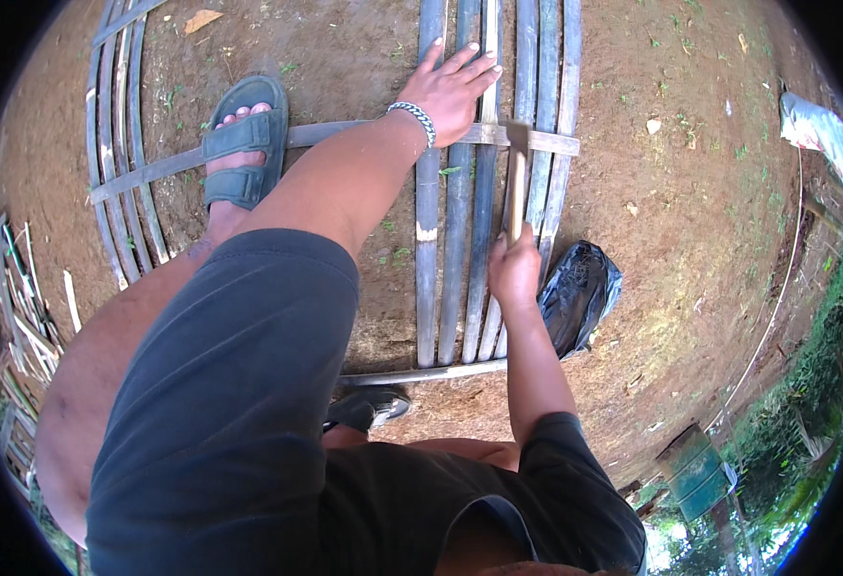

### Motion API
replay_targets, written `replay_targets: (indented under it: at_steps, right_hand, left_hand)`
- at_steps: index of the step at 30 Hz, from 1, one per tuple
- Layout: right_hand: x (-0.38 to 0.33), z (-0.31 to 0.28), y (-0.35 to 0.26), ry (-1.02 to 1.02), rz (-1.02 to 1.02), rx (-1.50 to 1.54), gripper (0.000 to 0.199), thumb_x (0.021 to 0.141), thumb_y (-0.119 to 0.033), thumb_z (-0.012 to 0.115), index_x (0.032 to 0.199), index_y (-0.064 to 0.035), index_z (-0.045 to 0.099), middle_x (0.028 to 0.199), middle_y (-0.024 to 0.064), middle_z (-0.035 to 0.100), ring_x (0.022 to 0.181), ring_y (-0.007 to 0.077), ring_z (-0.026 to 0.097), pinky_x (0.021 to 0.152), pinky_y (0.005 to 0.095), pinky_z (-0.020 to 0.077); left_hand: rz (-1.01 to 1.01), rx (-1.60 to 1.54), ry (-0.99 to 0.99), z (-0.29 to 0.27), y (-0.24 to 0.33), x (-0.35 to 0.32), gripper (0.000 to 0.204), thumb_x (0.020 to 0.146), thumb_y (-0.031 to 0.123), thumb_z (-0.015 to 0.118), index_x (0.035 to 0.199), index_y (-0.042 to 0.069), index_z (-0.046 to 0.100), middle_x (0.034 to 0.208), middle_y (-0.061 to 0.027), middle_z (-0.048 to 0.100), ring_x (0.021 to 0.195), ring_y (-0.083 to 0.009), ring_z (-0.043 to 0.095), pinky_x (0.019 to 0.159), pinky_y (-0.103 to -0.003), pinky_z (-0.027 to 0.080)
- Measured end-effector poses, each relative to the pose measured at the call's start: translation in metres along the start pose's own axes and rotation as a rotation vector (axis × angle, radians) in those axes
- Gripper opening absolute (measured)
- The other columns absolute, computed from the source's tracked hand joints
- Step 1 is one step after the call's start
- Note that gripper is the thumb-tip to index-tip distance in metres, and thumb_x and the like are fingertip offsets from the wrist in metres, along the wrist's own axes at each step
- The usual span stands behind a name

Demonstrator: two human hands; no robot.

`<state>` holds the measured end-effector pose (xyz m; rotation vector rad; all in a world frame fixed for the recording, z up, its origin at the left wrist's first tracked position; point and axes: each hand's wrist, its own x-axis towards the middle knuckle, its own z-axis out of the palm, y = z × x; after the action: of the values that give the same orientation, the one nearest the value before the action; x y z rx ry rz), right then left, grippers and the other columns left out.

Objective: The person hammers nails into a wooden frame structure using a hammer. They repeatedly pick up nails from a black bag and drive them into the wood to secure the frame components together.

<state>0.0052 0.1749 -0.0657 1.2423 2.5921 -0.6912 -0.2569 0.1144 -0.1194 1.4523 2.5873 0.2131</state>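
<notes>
My left hand (pixel 448 94) lies with its fingers spread across the long dark slats (pixel 457 206), just above where they meet a crosspiece (pixel 349 132). A chain bracelet (pixel 416 119) circles that wrist. In my right hand (pixel 515 269) is a hammer (pixel 517 187), gripped by its pale wooden handle. The hammer's dark head is at the crosspiece's right end, over the slats; whether it touches the wood I cannot tell. The slats run lengthwise, side by side with gaps. Their near ends meet another crosspiece (pixel 421 374).
A black plastic bag (pixel 580 298) lies right of the slats, beside my right forearm. My sandalled foot (pixel 247 144) is on the crosspiece, near more slats (pixel 119 144) at left. Loose sticks (pixel 28 317) lie far left. A pale sack (pixel 820 134) and a green container (pixel 698 475) are at right.
</notes>
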Motion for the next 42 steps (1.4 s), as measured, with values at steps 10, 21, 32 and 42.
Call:
replay_targets:
  at_steps: [10, 21, 32, 42]
  right_hand:
    - [-0.001, 0.002, 0.006, -0.074, -0.02, 0.038, 0.023, 0.097, -0.015, 0.06, 0.114, 0.0, 0.056, 0.086, 0.0293, 0.069, 0.086, 0.0485, 0.069, 0.074, 0.0512, 0.0555]
    - [-0.016, -0.027, 0.012, -0.074, 0.023, 0.145, 0.027, 0.092, -0.012, 0.064, 0.116, 0.0004, 0.06, 0.094, 0.0287, 0.07, 0.092, 0.0476, 0.069, 0.082, 0.0507, 0.0549]
    - [-0.174, -0.15, 0.082, -0.03, 0.353, 0.729, 0.022, 0.1, -0.011, 0.061, 0.118, 0.0, 0.055, 0.069, 0.0019, 0.057, 0.056, 0.0078, 0.055, 0.049, 0.0247, 0.0443]
    - [-0.275, -0.18, 0.065, 0.194, 0.565, 1.178, 0.022, 0.1, -0.006, 0.058, 0.119, -0.0023, 0.046, 0.076, 0.0037, 0.054, 0.055, 0.0106, 0.052, 0.051, 0.0265, 0.0472]
  left_hand:
    - [-0.001, -0.017, 0.028, 0.003, 0.0, -0.002, 0.061, 0.099, 0.015, 0.045, 0.159, 0.018, 0.033, 0.167, 0.0015, 0.028, 0.155, -0.0206, 0.022, 0.127, -0.053, 0.012]
    - [0.018, -0.015, 0.029, 0.002, 0.0, -0.002, 0.064, 0.098, 0.017, 0.047, 0.16, 0.017, 0.031, 0.167, 0.0008, 0.028, 0.155, -0.0213, 0.021, 0.127, -0.054, 0.012]
    - [0.082, -0.283, 0.427, -0.017, 0.058, -0.046, 0.051, 0.083, 0.014, 0.064, 0.134, 0.012, 0.059, 0.137, -0.0149, 0.056, 0.134, -0.0347, 0.047, 0.118, -0.056, 0.028]
    - [0.646, -0.289, -0.317, 0.018, 0.304, -0.07, 0.02, 0.085, 0.013, 0.062, 0.098, 0.004, 0.075, 0.111, -0.0124, 0.069, 0.113, -0.0289, 0.062, 0.094, -0.041, 0.052]
